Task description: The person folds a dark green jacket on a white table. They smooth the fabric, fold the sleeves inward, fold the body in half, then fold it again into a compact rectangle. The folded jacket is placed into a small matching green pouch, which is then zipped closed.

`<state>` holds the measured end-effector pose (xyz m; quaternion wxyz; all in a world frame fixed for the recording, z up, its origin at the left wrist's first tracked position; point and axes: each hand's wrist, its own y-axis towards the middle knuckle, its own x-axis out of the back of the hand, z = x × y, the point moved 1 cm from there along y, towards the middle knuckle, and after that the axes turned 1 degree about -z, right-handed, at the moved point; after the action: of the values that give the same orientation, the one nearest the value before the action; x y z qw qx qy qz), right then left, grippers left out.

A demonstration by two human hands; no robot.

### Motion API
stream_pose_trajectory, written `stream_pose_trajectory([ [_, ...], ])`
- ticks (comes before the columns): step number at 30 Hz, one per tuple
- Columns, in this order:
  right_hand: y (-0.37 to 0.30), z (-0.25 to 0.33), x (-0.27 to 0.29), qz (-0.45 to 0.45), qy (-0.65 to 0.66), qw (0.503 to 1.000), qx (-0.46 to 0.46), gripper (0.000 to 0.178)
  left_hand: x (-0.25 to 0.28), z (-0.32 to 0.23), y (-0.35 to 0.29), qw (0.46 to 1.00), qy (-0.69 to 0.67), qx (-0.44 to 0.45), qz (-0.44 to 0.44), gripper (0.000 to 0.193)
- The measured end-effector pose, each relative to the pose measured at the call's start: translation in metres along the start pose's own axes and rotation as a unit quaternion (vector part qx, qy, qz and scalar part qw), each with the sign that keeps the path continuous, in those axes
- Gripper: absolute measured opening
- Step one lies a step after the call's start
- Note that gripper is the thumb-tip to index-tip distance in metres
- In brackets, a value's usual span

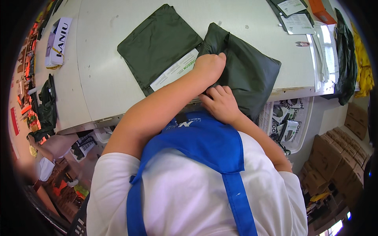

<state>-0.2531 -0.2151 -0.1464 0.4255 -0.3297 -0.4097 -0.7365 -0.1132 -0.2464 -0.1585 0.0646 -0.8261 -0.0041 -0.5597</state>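
A puffed-up dark green fabric bag (252,67) lies at the table's near edge, its lower corner hanging slightly over. My left hand (210,70) is a fist closed on its left side, bunching the fabric. Just below, my right hand (221,101) has its fingers curled over the bag's near-left edge; the fingertips are partly hidden. Left of it, a second dark green bag (159,43) is spread flat. Along that bag's near-right side lies a white printed card (175,70), partly covered by my left forearm.
On the white table (102,70), a white box (59,43) stands far left; papers (297,23), an orange box (321,11) and a small pointed item (302,44) lie at right. Below right are a white crate (305,129) of packages and stacked cardboard boxes (328,157). Another person's arm (41,151) shows at left.
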Motion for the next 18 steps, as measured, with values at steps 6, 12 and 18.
stream_pose_trajectory([
  [6, 0.001, -0.005, -0.010, -0.029, 0.000, 0.999, 0.021, 0.010, 0.004, 0.000, 0.002, 1.000, 0.004, 0.010, 0.014, 0.006],
  [12, 0.004, -0.003, -0.016, -0.011, -0.045, 0.999, 0.000, 0.007, 0.006, 0.004, 0.002, 0.999, -0.011, 0.024, 0.022, 0.007],
  [18, 0.009, -0.005, -0.007, -0.025, -0.006, 0.999, -0.020, 0.010, 0.013, 0.006, 0.000, 0.999, -0.009, 0.041, 0.029, 0.009],
])
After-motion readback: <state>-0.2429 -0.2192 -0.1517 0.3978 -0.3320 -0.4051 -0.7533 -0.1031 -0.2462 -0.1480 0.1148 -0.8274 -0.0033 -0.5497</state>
